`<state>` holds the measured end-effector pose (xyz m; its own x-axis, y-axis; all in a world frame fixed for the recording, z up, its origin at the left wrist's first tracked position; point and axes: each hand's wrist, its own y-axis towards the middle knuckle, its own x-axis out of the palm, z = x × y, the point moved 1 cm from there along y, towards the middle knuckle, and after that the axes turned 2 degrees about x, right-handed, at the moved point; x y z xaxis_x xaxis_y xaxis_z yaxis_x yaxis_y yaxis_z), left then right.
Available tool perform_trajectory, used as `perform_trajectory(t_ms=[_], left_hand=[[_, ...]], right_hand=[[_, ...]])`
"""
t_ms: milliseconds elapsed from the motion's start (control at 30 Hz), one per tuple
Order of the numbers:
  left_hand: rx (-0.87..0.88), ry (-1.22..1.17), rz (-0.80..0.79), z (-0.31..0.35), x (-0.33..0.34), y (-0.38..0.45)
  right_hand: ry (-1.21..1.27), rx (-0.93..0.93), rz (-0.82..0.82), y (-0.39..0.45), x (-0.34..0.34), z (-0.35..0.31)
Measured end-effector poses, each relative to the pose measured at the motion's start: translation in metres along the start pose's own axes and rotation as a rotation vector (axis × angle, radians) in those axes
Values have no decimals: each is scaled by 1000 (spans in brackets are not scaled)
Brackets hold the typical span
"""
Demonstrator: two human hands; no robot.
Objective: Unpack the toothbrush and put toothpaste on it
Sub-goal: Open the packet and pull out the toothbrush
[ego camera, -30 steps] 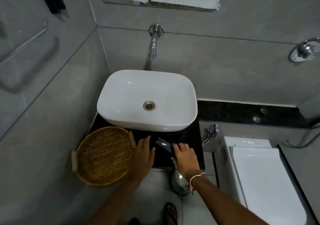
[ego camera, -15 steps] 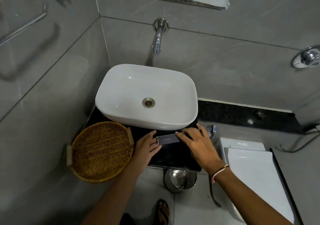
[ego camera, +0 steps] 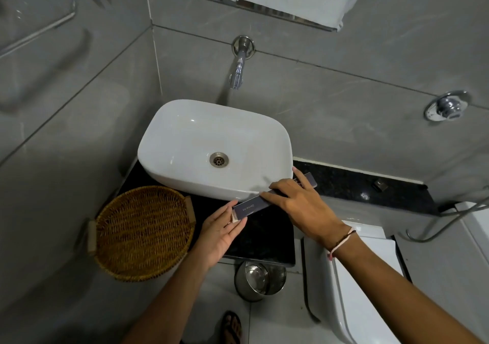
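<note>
With the right hand [ego camera: 299, 206] clasping the long dark cardboard box [ego camera: 251, 208] mid-length and the left hand [ego camera: 221, 231] pinching its near-left end flap, a hard tug risks spilling the contents onto the black stone counter [ego camera: 264, 235] or the floor.

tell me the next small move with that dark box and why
Probably pull open the end flap with the left hand. The long dark box looks closed, the right hand grips its middle, and the left fingertips already sit at its pale near end, over the black counter.
</note>
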<state>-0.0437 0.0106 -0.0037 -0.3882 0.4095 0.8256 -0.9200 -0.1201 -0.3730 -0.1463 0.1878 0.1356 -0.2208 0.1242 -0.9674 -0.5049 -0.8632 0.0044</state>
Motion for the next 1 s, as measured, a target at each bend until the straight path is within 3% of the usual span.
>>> perform_trajectory(t_ms=[267, 700, 1000], left_hand=[[-87, -130, 132, 3, -4, 3], [-56, 21, 64, 9, -9, -11], [6, 273, 67, 7, -24, -20]], right_hand=[[-91, -54, 14, 10, -20, -14], [-119, 20, -4, 1, -20, -13], [-73, 366, -111, -50, 8, 3]])
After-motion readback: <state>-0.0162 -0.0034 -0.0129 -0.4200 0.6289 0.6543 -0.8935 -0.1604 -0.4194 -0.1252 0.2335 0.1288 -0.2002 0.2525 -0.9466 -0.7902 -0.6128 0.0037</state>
